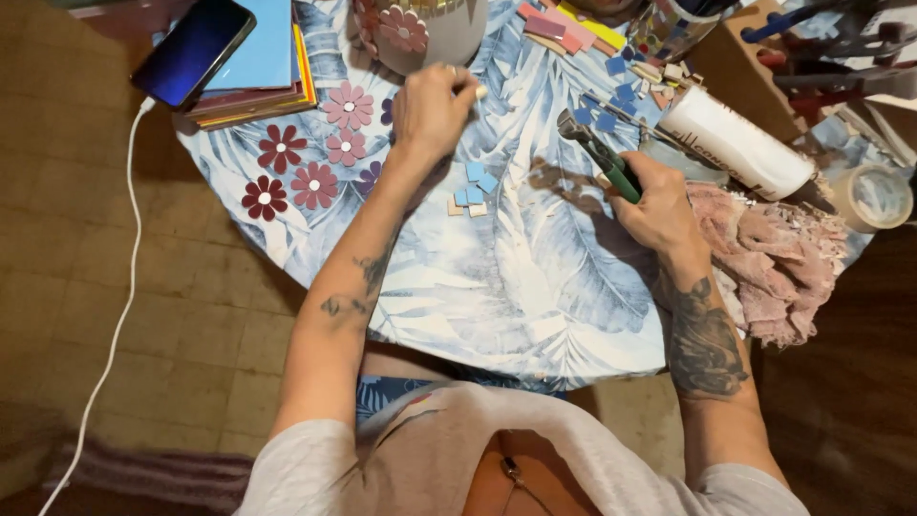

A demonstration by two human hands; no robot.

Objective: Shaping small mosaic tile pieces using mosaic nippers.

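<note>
My left hand (432, 107) is raised over the round table, fingers pinched on a small pale tile piece (480, 92) beside a grey pot (432, 33) decorated with flower shapes. My right hand (657, 203) grips green-handled tile nippers (600, 153), jaws pointing up and left. A little cluster of blue and cream tile pieces (472, 189) lies on the leaf-patterned tablecloth (516, 277) between my hands.
Loose flower cutouts (310, 162) lie at the left. A phone (194, 50) with a white cable rests on stacked coloured sheets (256, 88). A white tube (737, 143), a pink rag (778, 253), a tape roll (871, 196), scattered tiles (611, 96) and tools crowd the right.
</note>
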